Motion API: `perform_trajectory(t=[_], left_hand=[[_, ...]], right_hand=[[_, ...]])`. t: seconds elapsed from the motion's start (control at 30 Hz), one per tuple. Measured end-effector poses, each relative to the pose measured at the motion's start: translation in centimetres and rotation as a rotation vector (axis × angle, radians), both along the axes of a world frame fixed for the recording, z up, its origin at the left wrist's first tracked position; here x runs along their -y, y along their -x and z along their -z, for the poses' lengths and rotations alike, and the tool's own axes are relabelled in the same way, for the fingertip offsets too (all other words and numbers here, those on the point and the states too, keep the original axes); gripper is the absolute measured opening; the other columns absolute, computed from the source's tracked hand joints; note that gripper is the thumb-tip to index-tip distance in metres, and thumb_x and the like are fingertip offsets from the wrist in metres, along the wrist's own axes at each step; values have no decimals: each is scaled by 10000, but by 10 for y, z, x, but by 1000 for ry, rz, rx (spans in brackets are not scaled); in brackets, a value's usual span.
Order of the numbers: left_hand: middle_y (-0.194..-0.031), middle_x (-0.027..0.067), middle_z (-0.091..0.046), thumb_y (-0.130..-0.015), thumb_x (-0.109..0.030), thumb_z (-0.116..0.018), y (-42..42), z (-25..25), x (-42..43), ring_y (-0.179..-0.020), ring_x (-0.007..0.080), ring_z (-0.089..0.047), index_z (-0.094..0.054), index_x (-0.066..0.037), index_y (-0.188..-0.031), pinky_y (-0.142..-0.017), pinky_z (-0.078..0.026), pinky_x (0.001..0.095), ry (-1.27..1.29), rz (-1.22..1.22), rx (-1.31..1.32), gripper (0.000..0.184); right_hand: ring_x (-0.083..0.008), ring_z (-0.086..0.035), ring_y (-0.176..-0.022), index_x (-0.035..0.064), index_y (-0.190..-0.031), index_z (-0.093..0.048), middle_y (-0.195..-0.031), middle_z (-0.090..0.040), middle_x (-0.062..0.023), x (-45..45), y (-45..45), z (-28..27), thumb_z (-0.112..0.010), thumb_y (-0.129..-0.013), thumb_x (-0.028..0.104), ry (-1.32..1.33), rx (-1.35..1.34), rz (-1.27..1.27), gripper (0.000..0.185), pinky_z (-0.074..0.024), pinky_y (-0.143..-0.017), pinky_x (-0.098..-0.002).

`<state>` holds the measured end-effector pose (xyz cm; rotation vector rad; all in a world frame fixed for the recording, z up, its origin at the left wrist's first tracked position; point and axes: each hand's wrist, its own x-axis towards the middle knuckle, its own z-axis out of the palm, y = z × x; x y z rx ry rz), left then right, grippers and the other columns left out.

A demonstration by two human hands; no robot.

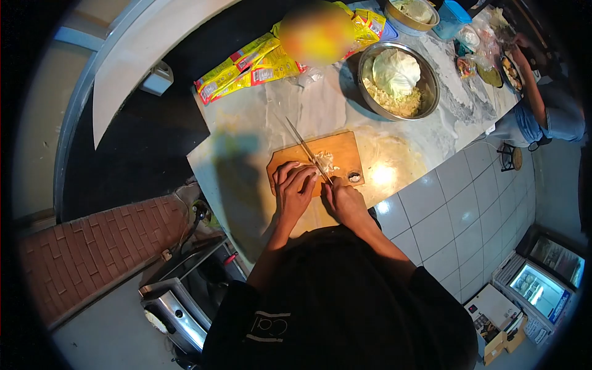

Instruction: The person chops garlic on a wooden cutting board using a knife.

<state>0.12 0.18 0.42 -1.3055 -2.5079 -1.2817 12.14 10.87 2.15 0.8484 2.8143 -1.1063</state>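
A wooden cutting board (345, 146) lies near the front edge of the marble table. My right hand (346, 200) is closed around the handle of a knife (300, 139), whose blade points up and to the left across the board. Pale chopped pieces (325, 161) lie right of the blade. On the board's left part, my left hand (294, 188) has its fingers curled together beside the blade, over a pale piece mostly hidden beneath them. Behind the board stands a metal bowl (435, 92) with a cabbage (396, 72) on top of shredded cabbage (404, 103).
Yellow packets (262, 68) line the back of the marble table (243, 132). A second bowl (414, 24), a blue container (453, 20) and plastic bags stand at the back right. Another person's arm (533, 86) reaches over the table's right end.
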Motion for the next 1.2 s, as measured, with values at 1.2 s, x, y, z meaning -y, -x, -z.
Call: perform_trajectory(t=[1.2], left_hand=[[-953, 30, -699, -753, -137, -731, 1, 1, 1, -1021, 237, -581, -690, -99, -947, -910, -405, 392, -76, -3, -6, 202]], right_hand=[[-398, -629, -561, 18, -937, -501, -607, -614, -218, 9, -7, -12, -519, -942, 254, -111, 57, -21, 237, -507, -525, -480]])
